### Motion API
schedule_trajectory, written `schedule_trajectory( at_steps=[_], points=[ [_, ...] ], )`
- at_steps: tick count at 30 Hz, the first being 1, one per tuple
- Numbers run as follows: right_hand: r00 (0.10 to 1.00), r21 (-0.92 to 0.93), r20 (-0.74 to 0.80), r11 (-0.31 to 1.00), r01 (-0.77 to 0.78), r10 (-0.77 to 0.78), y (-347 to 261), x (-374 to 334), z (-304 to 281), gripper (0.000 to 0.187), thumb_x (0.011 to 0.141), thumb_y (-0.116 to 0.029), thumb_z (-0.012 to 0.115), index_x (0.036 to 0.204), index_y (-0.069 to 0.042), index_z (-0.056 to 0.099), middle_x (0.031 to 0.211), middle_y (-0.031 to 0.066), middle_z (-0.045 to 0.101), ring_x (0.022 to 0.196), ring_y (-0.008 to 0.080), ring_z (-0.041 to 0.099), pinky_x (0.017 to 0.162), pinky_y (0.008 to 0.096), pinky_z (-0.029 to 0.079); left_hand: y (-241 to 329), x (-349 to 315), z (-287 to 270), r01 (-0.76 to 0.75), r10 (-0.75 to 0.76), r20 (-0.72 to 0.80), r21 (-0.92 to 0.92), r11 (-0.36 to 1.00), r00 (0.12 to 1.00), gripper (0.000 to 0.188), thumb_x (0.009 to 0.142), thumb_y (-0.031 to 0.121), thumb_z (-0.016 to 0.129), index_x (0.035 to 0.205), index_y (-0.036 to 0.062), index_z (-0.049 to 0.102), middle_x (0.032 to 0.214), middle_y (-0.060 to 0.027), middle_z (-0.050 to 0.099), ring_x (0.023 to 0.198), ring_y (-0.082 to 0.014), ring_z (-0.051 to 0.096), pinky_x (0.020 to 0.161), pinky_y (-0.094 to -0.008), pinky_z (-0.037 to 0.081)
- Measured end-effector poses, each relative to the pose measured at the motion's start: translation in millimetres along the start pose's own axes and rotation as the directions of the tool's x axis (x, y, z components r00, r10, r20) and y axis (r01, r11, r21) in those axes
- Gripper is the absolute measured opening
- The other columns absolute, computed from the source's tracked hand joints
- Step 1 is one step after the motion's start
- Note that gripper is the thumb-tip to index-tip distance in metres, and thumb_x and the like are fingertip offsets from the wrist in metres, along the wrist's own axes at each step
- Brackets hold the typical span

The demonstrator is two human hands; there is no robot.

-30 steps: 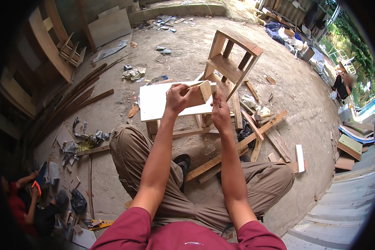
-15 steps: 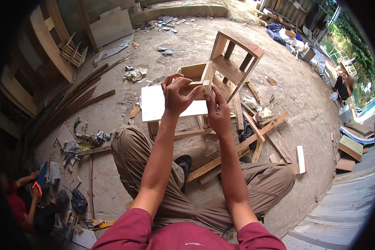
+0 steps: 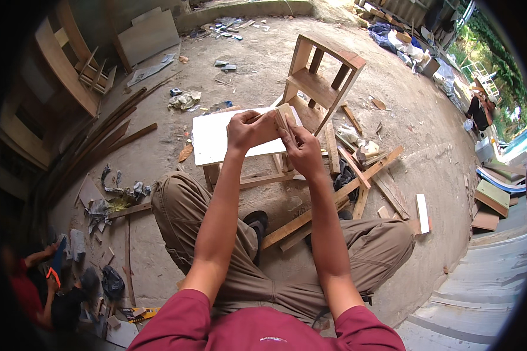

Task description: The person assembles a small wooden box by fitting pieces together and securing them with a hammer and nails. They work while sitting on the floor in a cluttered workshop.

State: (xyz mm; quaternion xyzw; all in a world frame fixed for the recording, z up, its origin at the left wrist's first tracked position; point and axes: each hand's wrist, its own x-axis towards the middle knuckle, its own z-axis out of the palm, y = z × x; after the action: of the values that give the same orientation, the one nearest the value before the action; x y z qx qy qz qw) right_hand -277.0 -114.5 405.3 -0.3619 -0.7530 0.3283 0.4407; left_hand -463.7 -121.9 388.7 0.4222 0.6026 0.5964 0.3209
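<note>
Above a small white-topped wooden stand [image 3: 208, 140], I hold a small piece of joined pale wooden boards [image 3: 284, 116] in both hands. My left hand [image 3: 250, 130] grips its left part with bent fingers, hiding much of it. My right hand [image 3: 303, 151] is closed on its right side, thumb and fingers along a board. Just beyond my hands rises an upright open wooden frame [image 3: 317, 86] with slats. Whether it is joined to the white-topped stand, I cannot tell.
Loose planks [image 3: 334, 202] lie by my feet, and long dark boards [image 3: 108, 131] at the left. Crumpled paper [image 3: 184, 99] litters the concrete. A person with a blue saw [image 3: 58, 254] sits at lower left; another person [image 3: 480, 111] is at far right. Metal sheeting [image 3: 480, 292] edges the lower right.
My hands have turned the wooden piece, so its box-like side no longer shows and one end faces up. The whole scene has shifted slightly left.
</note>
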Motion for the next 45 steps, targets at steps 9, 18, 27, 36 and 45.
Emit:
schedule_trajectory(
  at_steps=[9, 18, 27, 36, 45],
  points=[
    [0.996, 0.087, 0.012, 0.993, -0.084, 0.083, 54, -9, 17, 0.039, 0.096, -0.022, 0.064, 0.129, 0.0, 0.062, 0.1, 0.0177, 0.073, 0.085, 0.0157, 0.066, 0.078, 0.0298, 0.053, -14, -7, 8, 0.053, -0.09, 0.054, 0.482, 0.874, 0.994, 0.06, 0.088, 0.062, 0.059, 0.092, 0.0048, 0.075, 0.083, -0.0118, 0.073, 0.077, -0.0239, 0.07, 0.072, -0.0362, 0.053],
    [0.955, 0.21, 0.18, 0.939, -0.271, 0.235, 62, -12, 14, 0.039, 0.099, -0.026, 0.059, 0.131, -0.004, 0.061, 0.078, 0.0035, 0.067, 0.064, 0.0089, 0.061, 0.059, 0.026, 0.051, -4, -11, 10, -0.013, -0.064, 0.074, 0.749, 0.662, 0.995, 0.057, 0.093, 0.059, 0.053, 0.096, 0.0063, 0.075, 0.086, -0.0152, 0.073, 0.083, -0.0309, 0.071, 0.079, -0.0435, 0.052],
    [0.904, 0.396, 0.309, 0.824, -0.406, 0.297, 76, -18, 14, 0.038, 0.103, -0.024, 0.051, 0.136, -0.006, 0.057, 0.076, 0.0016, 0.063, 0.061, 0.0087, 0.059, 0.056, 0.0252, 0.05, 1, -16, 19, 0.021, -0.118, 0.054, 0.829, 0.559, 0.991, 0.049, 0.095, 0.053, 0.053, 0.103, 0.0093, 0.074, 0.093, -0.0137, 0.074, 0.092, -0.0309, 0.07, 0.09, -0.053, 0.043],
    [0.883, 0.422, 0.347, 0.787, -0.449, 0.317, 82, -25, 26, 0.039, 0.101, -0.025, 0.056, 0.136, -0.006, 0.058, 0.08, 0.003, 0.066, 0.063, 0.0092, 0.06, 0.059, 0.0248, 0.051, 16, -18, 5, -0.005, -0.268, 0.155, 0.873, 0.488, 0.951, 0.04, 0.099, 0.041, 0.049, 0.117, 0.0114, 0.069, 0.116, -0.0133, 0.07, 0.112, -0.0325, 0.064, 0.112, -0.0655, 0.023],
    [0.878, 0.475, 0.358, 0.748, -0.464, 0.317, 80, -25, 32, 0.039, 0.1, -0.024, 0.059, 0.134, -0.003, 0.059, 0.083, 0.0038, 0.067, 0.066, 0.01, 0.061, 0.061, 0.0251, 0.052, 17, -14, -10, 0.004, -0.381, 0.217, 0.865, 0.502, 0.898, 0.042, 0.101, 0.037, 0.045, 0.123, 0.006, 0.064, 0.125, -0.0164, 0.065, 0.118, -0.0354, 0.06, 0.112, -0.0685, 0.018]
  ],
)
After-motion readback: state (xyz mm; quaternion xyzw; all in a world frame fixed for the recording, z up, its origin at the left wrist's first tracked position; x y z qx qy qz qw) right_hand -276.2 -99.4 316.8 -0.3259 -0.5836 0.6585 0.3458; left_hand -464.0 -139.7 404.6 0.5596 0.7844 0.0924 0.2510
